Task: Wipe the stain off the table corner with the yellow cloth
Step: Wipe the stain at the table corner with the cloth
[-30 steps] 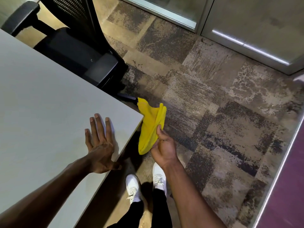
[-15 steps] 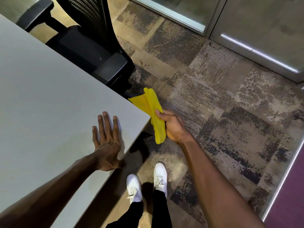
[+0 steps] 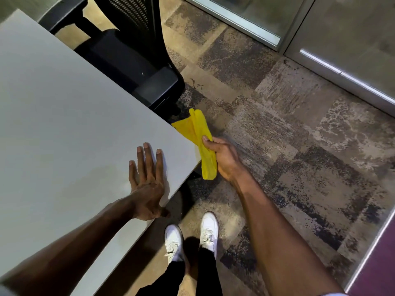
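The pale grey table [image 3: 64, 129] fills the left of the head view, its near corner pointing right at about mid-height. My left hand [image 3: 147, 182] lies flat on the tabletop just inside that corner, fingers spread, holding nothing. My right hand [image 3: 222, 157] is just off the corner, over the carpet, closed around the middle of the bunched yellow cloth [image 3: 196, 129]. The cloth's upper end touches or overlaps the table's edge at the corner; its lower end hangs beside the edge. I can make out no distinct stain on the corner.
A black office chair [image 3: 132, 56] stands tight against the table's far edge. Patterned brown carpet [image 3: 288, 146] covers the floor to the right. A glass wall with a metal frame [image 3: 288, 39] runs along the top right. My white shoes [image 3: 192, 238] stand below the corner.
My right hand has lifted the cloth from below the table edge up toward the corner. The left hand has stayed flat on the table.
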Motion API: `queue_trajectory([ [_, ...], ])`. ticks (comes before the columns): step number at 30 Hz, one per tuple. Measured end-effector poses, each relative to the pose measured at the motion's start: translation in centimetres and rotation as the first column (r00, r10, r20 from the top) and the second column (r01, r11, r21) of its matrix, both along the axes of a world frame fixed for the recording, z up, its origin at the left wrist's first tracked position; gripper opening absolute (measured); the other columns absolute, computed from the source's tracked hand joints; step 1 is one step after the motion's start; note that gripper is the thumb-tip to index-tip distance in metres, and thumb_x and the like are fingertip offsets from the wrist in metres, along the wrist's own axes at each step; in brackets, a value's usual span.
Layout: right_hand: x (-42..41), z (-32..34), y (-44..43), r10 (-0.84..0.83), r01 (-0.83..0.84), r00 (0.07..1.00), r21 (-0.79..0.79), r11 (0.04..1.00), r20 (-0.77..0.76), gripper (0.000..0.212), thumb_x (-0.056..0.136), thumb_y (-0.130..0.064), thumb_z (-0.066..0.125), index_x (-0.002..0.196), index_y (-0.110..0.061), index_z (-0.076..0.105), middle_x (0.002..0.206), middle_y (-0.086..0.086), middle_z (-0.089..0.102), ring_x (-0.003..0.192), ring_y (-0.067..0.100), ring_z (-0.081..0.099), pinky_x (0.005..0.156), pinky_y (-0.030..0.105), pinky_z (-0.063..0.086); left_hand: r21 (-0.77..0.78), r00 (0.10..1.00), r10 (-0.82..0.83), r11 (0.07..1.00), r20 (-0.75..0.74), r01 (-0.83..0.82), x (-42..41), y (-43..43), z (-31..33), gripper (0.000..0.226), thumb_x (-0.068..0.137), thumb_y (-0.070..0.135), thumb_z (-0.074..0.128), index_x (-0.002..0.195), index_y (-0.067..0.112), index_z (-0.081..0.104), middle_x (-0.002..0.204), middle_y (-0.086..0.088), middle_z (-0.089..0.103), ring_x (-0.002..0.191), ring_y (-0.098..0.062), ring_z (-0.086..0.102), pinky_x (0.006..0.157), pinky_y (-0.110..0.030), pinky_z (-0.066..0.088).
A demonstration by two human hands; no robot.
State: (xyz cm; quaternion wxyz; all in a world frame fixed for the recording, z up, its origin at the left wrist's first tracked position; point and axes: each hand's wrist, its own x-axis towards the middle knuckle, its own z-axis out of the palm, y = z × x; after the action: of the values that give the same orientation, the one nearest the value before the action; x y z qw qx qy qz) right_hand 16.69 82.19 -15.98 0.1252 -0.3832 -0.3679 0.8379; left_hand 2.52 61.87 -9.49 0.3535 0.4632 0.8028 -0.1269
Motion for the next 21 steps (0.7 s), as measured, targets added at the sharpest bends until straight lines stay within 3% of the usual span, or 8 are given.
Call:
queue_trajectory([
  [3,0.3,0.3,-1.3,0.013,-0.013,1.000,0.078,0.997,0.011,0.024,0.104,-0.020,0.062,0.101,-0.022,0.086,0.106,-0.003,0.084,0.099,0.014,0.078,0.096,0.032,0.060,0.001,1.000,0.007,1.000,0.009,-0.007,-0.1,-0.1,-0.2,0.174,0.065,0.033,0.094,0.143,0.014,-0.060,0.149,-0.021,-0.069,0.142,-0.046,-0.061,0.126,-0.068,-0.025],
  [6,1.1,0.6,-4.5,-0.114,0.108,0.993,0.149,0.983,0.035,0.025,0.110,-0.011,0.054,0.116,-0.013,0.078,0.104,-0.008,0.083,0.095,0.002,0.076,0.084,0.016,0.058,-0.012,1.000,0.008,1.000,0.005,-0.008,-0.3,-0.1,-0.3,0.172,0.064,0.037,0.090,0.139,0.012,-0.063,0.146,-0.024,-0.069,0.142,-0.050,-0.060,0.126,-0.066,-0.027],
  [8,1.3,0.8,-6.9,-0.227,0.213,0.971,0.171,0.962,0.069,0.030,0.111,-0.006,0.049,0.133,0.003,0.067,0.119,0.004,0.078,0.103,0.004,0.072,0.090,0.015,0.056,0.011,1.000,0.005,1.000,0.012,-0.006,-0.3,-0.2,-0.3,0.168,0.066,0.042,0.086,0.140,0.010,-0.062,0.146,-0.024,-0.070,0.142,-0.051,-0.059,0.126,-0.066,-0.026],
  [11,1.0,1.2,-10.4,-0.367,0.345,0.922,0.168,0.923,0.123,0.038,0.113,-0.009,0.046,0.147,0.006,0.055,0.144,0.015,0.064,0.126,0.013,0.062,0.110,0.023,0.048,0.027,0.999,-0.003,1.000,0.040,0.002,-0.1,-0.1,-0.1,0.175,0.064,0.066,0.086,0.141,0.008,-0.060,0.143,-0.022,-0.072,0.139,-0.048,-0.063,0.124,-0.064,-0.029],
  [13,0.2,1.8,-12.4,-0.422,0.397,0.889,0.161,0.904,0.177,0.030,0.112,-0.012,0.048,0.136,-0.003,0.063,0.139,0.007,0.067,0.121,0.002,0.065,0.109,0.018,0.048,0.019,1.000,-0.020,1.000,0.021,0.020,-0.1,0.0,0.0,0.179,0.066,0.064,0.091,0.137,0.008,-0.063,0.140,-0.022,-0.074,0.137,-0.048,-0.064,0.125,-0.064,-0.028],
  [16,-0.6,2.3,-15.1,-0.423,0.400,0.882,0.145,0.905,0.207,0.022,0.111,-0.010,0.051,0.109,-0.025,0.068,0.115,-0.018,0.070,0.097,-0.020,0.066,0.089,0.003,0.047,0.029,1.000,0.010,1.000,-0.021,-0.009,0.3,0.1,-0.5,0.172,0.072,0.052,0.089,0.132,0.010,-0.067,0.140,-0.021,-0.074,0.139,-0.047,-0.061,0.129,-0.063,-0.025],
  [19,0.3,2.6,-16.8,-0.388,0.371,0.894,0.113,0.922,0.224,0.025,0.111,-0.010,0.053,0.112,-0.027,0.071,0.113,-0.020,0.076,0.101,-0.015,0.069,0.096,0.011,0.050,0.042,0.997,0.034,0.999,-0.072,-0.031,0.5,0.0,-0.9,0.164,0.082,0.041,0.085,0.130,0.012,-0.068,0.147,-0.023,-0.069,0.145,-0.048,-0.055,0.131,-0.063,-0.021],
  [21,1.7,2.9,-16.7,-0.343,0.339,0.905,0.062,0.939,0.250,0.022,0.110,-0.012,0.055,0.114,-0.024,0.073,0.112,-0.020,0.080,0.108,-0.013,0.070,0.105,0.022,0.050,0.007,1.000,-0.024,1.000,0.006,0.024,-0.1,0.0,-0.6,0.185,0.064,0.063,0.097,0.134,0.011,-0.066,0.145,-0.024,-0.070,0.141,-0.049,-0.060,0.122,-0.060,-0.031],
])
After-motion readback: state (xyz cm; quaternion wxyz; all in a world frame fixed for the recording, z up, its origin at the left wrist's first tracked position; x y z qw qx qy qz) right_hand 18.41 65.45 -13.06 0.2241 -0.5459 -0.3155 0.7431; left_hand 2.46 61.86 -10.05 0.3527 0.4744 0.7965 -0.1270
